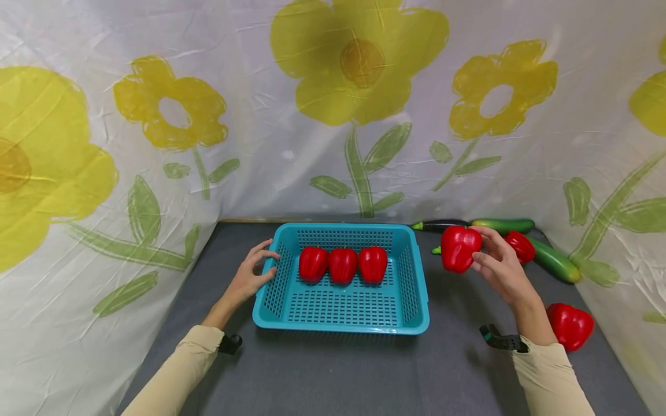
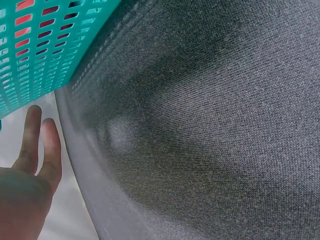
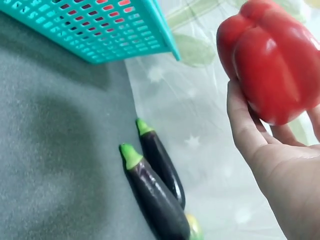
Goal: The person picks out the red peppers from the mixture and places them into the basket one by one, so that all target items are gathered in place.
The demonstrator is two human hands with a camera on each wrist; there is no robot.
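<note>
My right hand (image 1: 496, 260) holds a red bell pepper (image 1: 461, 248) up off the table, to the right of a blue-green plastic basket (image 1: 340, 328). In the right wrist view, the fingers wrap the lower side of this pepper (image 3: 275, 60). Three red bell peppers stand in a row inside the basket, among them a middle one (image 1: 343, 266). My left hand (image 1: 248, 280) is at the basket's left rim, fingers spread and fingertips right at the edge. Two of its extended fingers (image 2: 32, 135) show beside the basket wall in the left wrist view.
Two eggplants (image 3: 155, 200) lie right of the basket. Behind the right hand are green cucumber-like vegetables (image 1: 557, 261) and another red pepper (image 1: 520, 247). One more red pepper (image 1: 569, 327) lies by the right forearm. A flower-printed cloth (image 1: 270, 173) hangs behind the dark table (image 1: 333, 375).
</note>
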